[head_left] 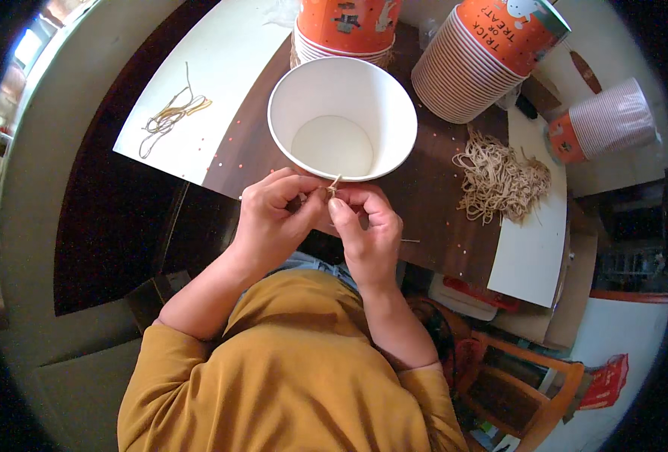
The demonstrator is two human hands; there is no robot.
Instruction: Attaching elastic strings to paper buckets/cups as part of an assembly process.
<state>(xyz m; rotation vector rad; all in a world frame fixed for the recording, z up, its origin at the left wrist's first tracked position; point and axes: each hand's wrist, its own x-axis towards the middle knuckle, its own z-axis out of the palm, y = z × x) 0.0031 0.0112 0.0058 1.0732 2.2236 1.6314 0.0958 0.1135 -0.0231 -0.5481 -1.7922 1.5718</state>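
Note:
A large paper bucket (383,98) with a white inside stands on the dark table in front of me, its mouth tipped toward me. At its near rim, my left hand (274,215) pinches a thin beige cord (336,182) between thumb and fingers. My right hand (368,230) pinches the same cord close beside the left, with the thumb on top. A short end of the cord sticks up between the fingertips, against the rim. Whether it passes through a hole in the bucket is hidden by my fingers.
Nested orange-and-white buckets (466,71) stand at the back right, with another stack (345,30) behind my bucket. A wrapped stack (609,120) lies far right. Right of the bucket is a tangled cord pile (500,181); several loose cords (170,117) lie left. A wooden chair (526,384) stands lower right.

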